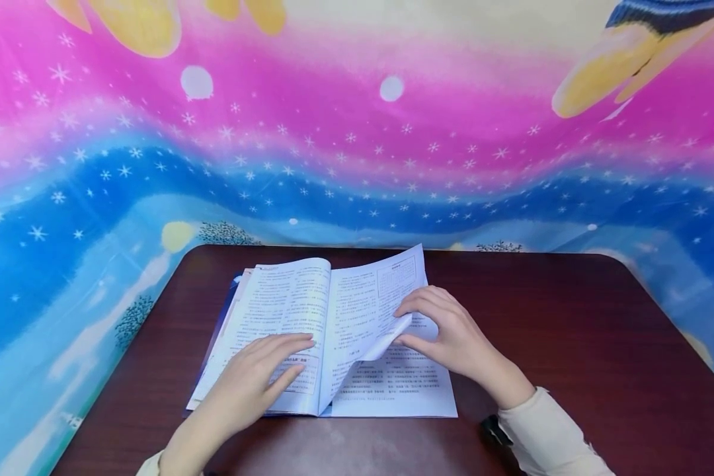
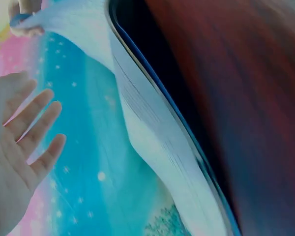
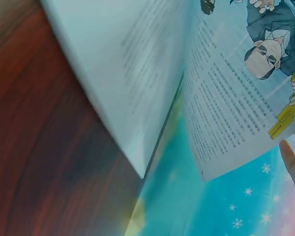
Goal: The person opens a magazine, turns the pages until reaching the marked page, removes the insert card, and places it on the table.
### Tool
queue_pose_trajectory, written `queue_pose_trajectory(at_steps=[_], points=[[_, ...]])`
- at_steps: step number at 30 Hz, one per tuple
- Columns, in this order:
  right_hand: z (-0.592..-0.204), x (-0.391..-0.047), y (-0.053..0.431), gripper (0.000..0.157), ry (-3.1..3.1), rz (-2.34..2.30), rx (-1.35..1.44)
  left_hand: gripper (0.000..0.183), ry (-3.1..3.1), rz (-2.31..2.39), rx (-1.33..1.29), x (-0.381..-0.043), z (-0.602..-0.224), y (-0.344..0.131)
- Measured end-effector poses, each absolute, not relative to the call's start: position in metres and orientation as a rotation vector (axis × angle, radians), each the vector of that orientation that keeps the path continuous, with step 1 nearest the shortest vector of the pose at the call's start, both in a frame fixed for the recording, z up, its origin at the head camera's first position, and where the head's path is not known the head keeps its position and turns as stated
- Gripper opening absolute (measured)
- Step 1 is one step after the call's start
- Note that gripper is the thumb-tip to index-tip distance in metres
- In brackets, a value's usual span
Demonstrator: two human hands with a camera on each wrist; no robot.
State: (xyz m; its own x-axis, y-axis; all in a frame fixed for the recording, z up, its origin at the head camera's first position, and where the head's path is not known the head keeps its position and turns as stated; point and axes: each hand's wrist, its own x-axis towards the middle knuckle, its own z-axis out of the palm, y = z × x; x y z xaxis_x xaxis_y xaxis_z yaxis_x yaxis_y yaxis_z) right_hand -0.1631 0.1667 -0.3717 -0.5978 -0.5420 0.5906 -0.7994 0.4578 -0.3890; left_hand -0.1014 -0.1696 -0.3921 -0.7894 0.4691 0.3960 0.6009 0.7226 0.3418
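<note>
An open magazine (image 1: 285,294) lies on the dark wooden table, its pages full of small printed text. My right hand (image 1: 452,330) pinches the outer edge of a right-hand page (image 1: 363,307), which is lifted and curled above the page below (image 1: 416,390). The right wrist view shows a cartoon of a suited figure (image 3: 265,56) with a yellow gun on a raised page; a fingertip (image 3: 291,160) is at its edge. My left hand (image 1: 252,380) lies over the lower left page, its fingers spread and fairly straight. The left wrist view shows that palm (image 2: 19,157).
The brown table (image 1: 559,330) extends to both sides of the magazine. Behind it hangs a pink and blue cloth (image 1: 333,152) with snowflakes. A black object (image 1: 496,431) sits by my right cuff.
</note>
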Motion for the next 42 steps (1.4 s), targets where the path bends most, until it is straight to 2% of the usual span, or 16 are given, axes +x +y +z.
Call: queue_pose_trajectory(at_steps=[9,16,22,27,34,42], points=[[-0.363,-0.165,0.152,0.038,-2.297,0.938,1.142,0.055,-2.462,-0.764,-1.054,-0.107,-0.379,-0.137],[-0.356,-0.168,0.141,0.036,-2.264,0.941,1.172,0.052,-2.364,-0.82,-1.143,-0.112,-0.372,-0.12],[-0.351,-0.169,0.136,0.035,-2.269,0.943,1.178,0.063,-2.372,-0.848,-1.154,-0.115,-0.368,-0.112],[-0.349,-0.168,0.134,0.034,-2.278,0.948,1.18,0.058,-2.347,-0.807,-1.155,-0.116,-0.369,-0.111],[-0.348,-0.167,0.134,0.034,-2.272,0.944,1.188,0.04,-2.324,-0.793,-1.15,-0.115,-0.368,-0.112],[-0.345,-0.166,0.133,0.036,-2.245,0.932,1.209,0.046,-2.305,-0.787,-1.152,-0.114,-0.366,-0.112]])
